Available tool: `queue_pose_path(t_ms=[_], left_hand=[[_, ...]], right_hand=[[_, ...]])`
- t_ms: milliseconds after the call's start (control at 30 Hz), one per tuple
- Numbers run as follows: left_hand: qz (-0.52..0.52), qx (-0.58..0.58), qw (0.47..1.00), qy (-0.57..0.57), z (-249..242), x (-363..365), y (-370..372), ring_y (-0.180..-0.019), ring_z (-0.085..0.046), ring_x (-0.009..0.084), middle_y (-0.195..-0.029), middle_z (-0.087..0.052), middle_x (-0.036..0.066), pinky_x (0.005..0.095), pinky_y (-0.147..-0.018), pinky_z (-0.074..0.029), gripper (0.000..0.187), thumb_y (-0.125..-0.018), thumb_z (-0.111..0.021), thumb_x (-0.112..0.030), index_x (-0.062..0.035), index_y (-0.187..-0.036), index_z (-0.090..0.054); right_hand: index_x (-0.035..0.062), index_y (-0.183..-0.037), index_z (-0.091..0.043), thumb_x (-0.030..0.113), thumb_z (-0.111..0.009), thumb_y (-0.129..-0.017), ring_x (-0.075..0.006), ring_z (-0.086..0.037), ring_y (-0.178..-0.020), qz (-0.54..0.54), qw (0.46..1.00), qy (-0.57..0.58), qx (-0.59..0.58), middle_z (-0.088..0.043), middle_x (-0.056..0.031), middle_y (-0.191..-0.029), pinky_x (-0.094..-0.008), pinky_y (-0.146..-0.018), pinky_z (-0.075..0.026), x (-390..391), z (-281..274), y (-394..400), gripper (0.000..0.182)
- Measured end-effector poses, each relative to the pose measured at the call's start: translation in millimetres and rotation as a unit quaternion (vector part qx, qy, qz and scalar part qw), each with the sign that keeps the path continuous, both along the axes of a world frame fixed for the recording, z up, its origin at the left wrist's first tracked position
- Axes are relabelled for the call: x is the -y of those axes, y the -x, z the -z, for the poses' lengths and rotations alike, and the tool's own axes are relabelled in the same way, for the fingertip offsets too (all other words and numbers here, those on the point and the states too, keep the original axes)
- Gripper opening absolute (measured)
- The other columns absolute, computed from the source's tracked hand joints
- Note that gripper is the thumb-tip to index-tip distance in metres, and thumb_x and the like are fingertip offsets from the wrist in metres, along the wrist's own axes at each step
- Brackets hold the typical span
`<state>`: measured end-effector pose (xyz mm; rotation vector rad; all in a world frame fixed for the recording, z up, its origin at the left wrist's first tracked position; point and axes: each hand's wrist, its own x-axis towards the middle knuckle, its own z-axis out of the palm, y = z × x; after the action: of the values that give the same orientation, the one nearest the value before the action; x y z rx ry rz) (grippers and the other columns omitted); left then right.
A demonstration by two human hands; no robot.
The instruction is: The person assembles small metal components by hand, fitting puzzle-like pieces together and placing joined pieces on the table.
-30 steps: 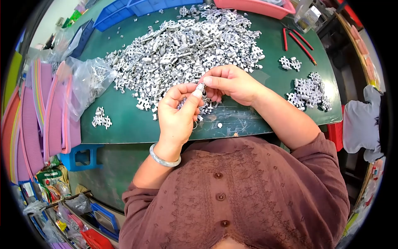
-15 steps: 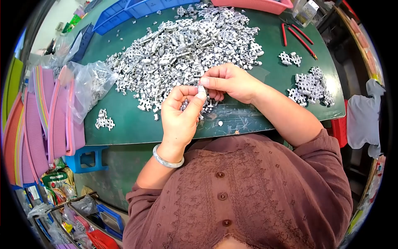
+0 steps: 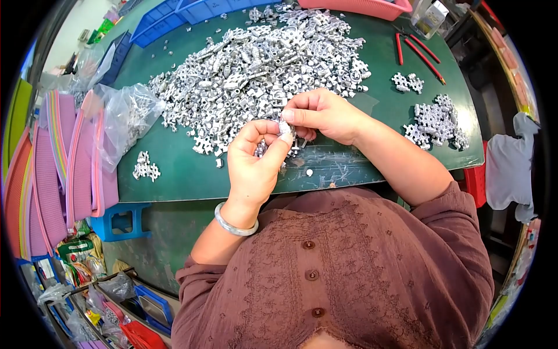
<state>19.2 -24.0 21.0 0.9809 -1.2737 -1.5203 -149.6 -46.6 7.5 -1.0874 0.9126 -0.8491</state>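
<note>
Between my fingertips, just over the near edge of a large heap of small silver metal parts (image 3: 244, 75), is a small silver metal part (image 3: 284, 127). My left hand (image 3: 256, 157) pinches it from below with thumb and forefinger. From the upper right, my right hand (image 3: 325, 116) grips its top end with thumb and index finger. The fingers partly cover the part, so its exact shape is hard to make out. A lone small white-silver piece (image 3: 309, 173) lies on the green table near its front edge.
Interlocked metal pieces (image 3: 433, 122) form a cluster at right; a smaller group (image 3: 146, 167) lies at left. Red-handled pliers (image 3: 419, 52) rest at the back right. Blue bins (image 3: 157, 26) and a pink tray (image 3: 360, 8) line the back. A plastic bag (image 3: 131, 119) sits left.
Both hands stay in nearly the same place. The pinched part and the left fingertips have shifted very slightly; everything else looks the same.
</note>
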Motion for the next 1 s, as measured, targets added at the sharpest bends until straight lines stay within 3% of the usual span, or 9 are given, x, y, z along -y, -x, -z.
queue_pose_path(t_ms=[133,433,1000], left_hand=[[-0.005,0.001,1.000,-0.001,0.3,-0.5,-0.4,-0.058,-0.047,0.0022,-0.069,-0.055,0.000,0.0147,-0.049,-0.036,0.010,-0.076,-0.059,0.000,0.0000,-0.085,-0.054],[-0.028,-0.060,0.997,-0.039,1.8,2.0,-4.8,-0.048,-0.044,0.0037,-0.068,-0.053,-0.001,0.0168,-0.042,-0.036,0.012,-0.079,-0.055,-0.001,-0.0018,-0.091,-0.053],[-0.025,-0.094,0.995,-0.035,9.1,2.2,-8.7,-0.051,-0.046,0.0056,-0.073,-0.053,0.000,0.0185,-0.043,-0.037,0.019,-0.077,-0.058,0.000,-0.0028,-0.095,-0.054]], right_hand=[[0.0043,-0.077,-0.058,0.024,-0.055,-0.084,-0.0057,-0.044,-0.051,-0.004,1.000,0.003,-0.005,-0.050,0.0017,-0.059,-0.0194,-0.048,-0.036,0.5,0.1,0.3,0.021],[0.0018,-0.095,-0.057,0.012,-0.054,-0.083,-0.0074,-0.050,-0.056,0.004,0.996,0.008,0.085,-0.055,-0.0005,-0.066,-0.0207,-0.051,-0.041,1.3,0.8,5.8,0.016],[0.0030,-0.093,-0.059,0.009,-0.055,-0.082,-0.0066,-0.052,-0.061,0.031,0.993,0.062,0.094,-0.057,0.0006,-0.070,-0.0196,-0.054,-0.041,3.3,2.4,5.3,0.013]])
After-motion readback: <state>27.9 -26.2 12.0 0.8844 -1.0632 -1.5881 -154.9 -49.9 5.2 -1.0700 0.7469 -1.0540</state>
